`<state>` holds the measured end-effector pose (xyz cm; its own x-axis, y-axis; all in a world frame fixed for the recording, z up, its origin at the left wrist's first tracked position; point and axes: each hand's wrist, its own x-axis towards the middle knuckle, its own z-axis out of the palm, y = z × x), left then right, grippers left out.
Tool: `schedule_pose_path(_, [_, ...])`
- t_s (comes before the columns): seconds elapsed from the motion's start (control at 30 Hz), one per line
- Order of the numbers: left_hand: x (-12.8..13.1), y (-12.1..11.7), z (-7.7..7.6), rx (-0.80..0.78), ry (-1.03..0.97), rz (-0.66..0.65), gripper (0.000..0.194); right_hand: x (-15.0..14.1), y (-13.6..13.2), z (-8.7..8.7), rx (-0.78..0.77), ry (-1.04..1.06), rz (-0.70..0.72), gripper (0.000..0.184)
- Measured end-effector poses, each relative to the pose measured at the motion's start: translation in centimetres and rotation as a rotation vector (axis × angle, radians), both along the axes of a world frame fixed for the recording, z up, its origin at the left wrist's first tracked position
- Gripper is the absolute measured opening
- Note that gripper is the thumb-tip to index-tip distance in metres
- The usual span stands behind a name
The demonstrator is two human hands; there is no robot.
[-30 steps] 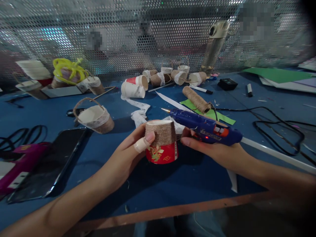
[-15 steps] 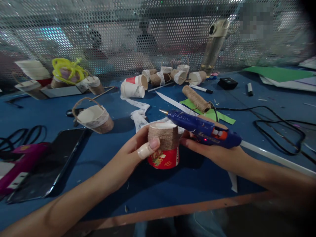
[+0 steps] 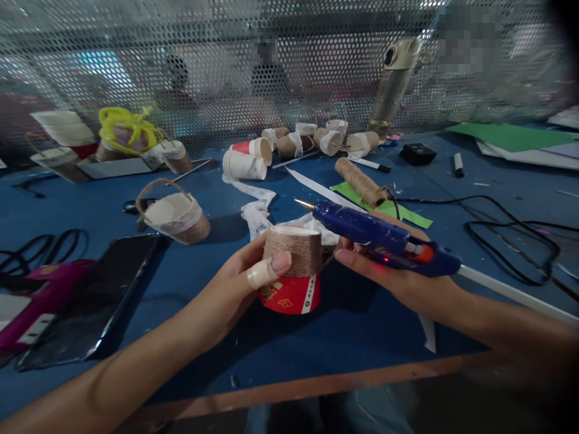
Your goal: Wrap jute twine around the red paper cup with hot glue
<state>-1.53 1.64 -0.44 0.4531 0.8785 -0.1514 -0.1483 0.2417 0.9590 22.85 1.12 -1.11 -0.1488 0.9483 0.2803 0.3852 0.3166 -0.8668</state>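
Observation:
My left hand (image 3: 235, 286) grips an upside-down red paper cup (image 3: 292, 268) whose upper half is wound with brown twine. A bandage covers the thumb tip. My right hand (image 3: 398, 280) holds a blue hot glue gun (image 3: 384, 238), its metal nozzle pointing left just behind the cup. A red light glows on the gun's underside. The fingertips of the right hand touch the cup's right side. A spool of twine (image 3: 360, 182) lies on green paper behind the gun.
A finished twine basket cup (image 3: 174, 214) stands at the left, near a black phone (image 3: 90, 298) and a pink tool (image 3: 31, 307). Several cups (image 3: 289, 144) lie along the perforated metal screen. Black cables (image 3: 511, 232) run at the right. White lace ribbon (image 3: 256, 208) trails mid-table.
The cup has turned and tilted slightly in my left hand. The glue gun has shifted a little to the right and lower.

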Motion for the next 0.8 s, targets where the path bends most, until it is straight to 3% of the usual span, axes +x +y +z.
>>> schedule_pose_path(0.3, [-0.3, -0.2, 0.1, 0.027, -0.078, 0.049, 0.044, 0.1, 0.0, 0.0, -0.028, -0.036, 0.019, 0.02])
schedule_pose_path(0.47, [-0.2, -0.5, 0.3, 0.057, -0.135, 0.087, 0.033, 0.1, 0.3, -0.2, -0.081, 0.092, 0.032, 0.014])
schedule_pose_path(0.6, [-0.3, -0.6, 0.5, 0.069, -0.193, 0.061, 0.029, 0.2, 0.6, -0.2, -0.037, -0.022, -0.008, 0.014])
schedule_pose_path(0.7, [-0.4, -0.7, 0.8, 0.044, -0.224, 0.032, 0.037, 0.3, 0.7, -0.3, 0.003, -0.023, -0.039, 0.017])
schedule_pose_path(0.8, [-0.6, -0.9, 1.1, -0.012, -0.237, 0.015, 0.06, 0.2, 0.8, -0.4, 0.004, -0.061, -0.071, 0.02])
